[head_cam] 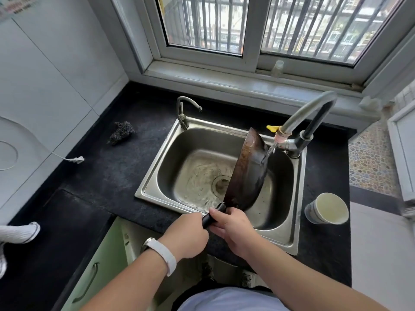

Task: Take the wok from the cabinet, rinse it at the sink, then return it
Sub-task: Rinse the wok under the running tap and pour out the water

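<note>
Writing: a sticker (15, 5) at the far left top of the wall carries print too blurred to read.
Wok: the dark wok (249, 173), rust-brown along its rim, stands tipped on edge, nearly upright, over the basin of the sink (157, 171).
Handle: the black handle (213, 215) points near, over the sink's near rim.
Left hand: the left hand (188, 234), with a white wristband (164, 254), has its grip clamped round the near end of the handle.
Right hand: the right hand (233, 227) has its grip clamped on the handle just where it meets the wok.
Water: a thin stream (268, 153) runs from the tall tap (314, 117) at the far right corner of the sink and strikes the wok's right face.
Small tap: a small tap (184, 108) stands at the sink's far left corner.
Surface: the black speckled surface (107, 176) holds a dark scourer (121, 135) to the far left of the sink, a white plug (76, 159) on its cord to the left, and a paper cup (326, 208) just right of the sink.
Cabinet: a pale green cabinet door (98, 277) with a bar handle sits below the surface, near left.
Room: white tiled wall (56, 75) at left; a barred sliding window (247, 30) at the far side, with buildings beyond; pebble-patterned floor (370, 160) at right.
</note>
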`<state>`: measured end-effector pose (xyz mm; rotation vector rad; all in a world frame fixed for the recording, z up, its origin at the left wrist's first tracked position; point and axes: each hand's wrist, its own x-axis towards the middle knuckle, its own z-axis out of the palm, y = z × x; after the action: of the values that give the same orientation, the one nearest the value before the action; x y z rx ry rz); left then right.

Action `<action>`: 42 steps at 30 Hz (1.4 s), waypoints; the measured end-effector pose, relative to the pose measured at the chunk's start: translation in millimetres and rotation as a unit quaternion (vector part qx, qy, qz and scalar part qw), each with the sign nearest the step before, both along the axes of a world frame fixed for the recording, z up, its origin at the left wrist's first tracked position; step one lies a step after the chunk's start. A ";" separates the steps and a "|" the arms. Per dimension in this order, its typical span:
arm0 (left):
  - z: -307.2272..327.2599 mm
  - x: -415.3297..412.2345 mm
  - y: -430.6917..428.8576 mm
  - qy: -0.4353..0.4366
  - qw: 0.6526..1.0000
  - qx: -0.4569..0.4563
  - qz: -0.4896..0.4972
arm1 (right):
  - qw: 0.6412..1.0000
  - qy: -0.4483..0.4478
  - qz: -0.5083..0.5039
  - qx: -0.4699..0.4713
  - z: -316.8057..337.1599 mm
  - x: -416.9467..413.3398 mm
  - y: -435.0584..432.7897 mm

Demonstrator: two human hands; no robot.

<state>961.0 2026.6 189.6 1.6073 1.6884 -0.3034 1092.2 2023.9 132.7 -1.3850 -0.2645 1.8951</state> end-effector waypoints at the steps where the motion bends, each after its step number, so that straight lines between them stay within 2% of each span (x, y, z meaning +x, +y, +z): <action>1: 0.4 1.4 1.1 0.005 1.000 0.000 -0.003 | 1.000 0.000 0.001 0.001 0.8 0.7 0.4; 11: 0.5 3.8 7.7 -0.017 0.999 -0.027 0.008 | 1.000 -0.005 -0.006 0.001 8.9 3.2 3.6; 20: 1.5 0.3 11.7 -0.136 0.983 -0.089 0.085 | 0.999 -0.037 0.001 0.012 9.2 -2.1 9.4; 29: -10.8 -9.0 -6.5 -0.207 0.962 -0.097 0.146 | 0.997 -0.073 0.030 0.000 -1.0 -8.0 3.6; 36: -19.5 -19.8 -17.2 -0.236 0.951 -0.110 0.169 | 0.998 0.024 0.006 -0.049 -3.9 -11.5 2.4; 39: -24.4 -22.6 -25.9 -0.228 0.952 -0.113 0.169 | 0.997 0.055 0.005 -0.055 -7.0 -12.2 -3.8; 42: -26.9 -24.2 -36.3 -0.150 0.977 -0.064 0.139 | 0.997 0.037 0.033 -0.052 -13.5 -15.0 -11.8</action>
<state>936.8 1990.3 162.7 1.2329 1.5975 -0.0263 1077.2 2012.1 119.2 -1.3869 -0.1797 2.0354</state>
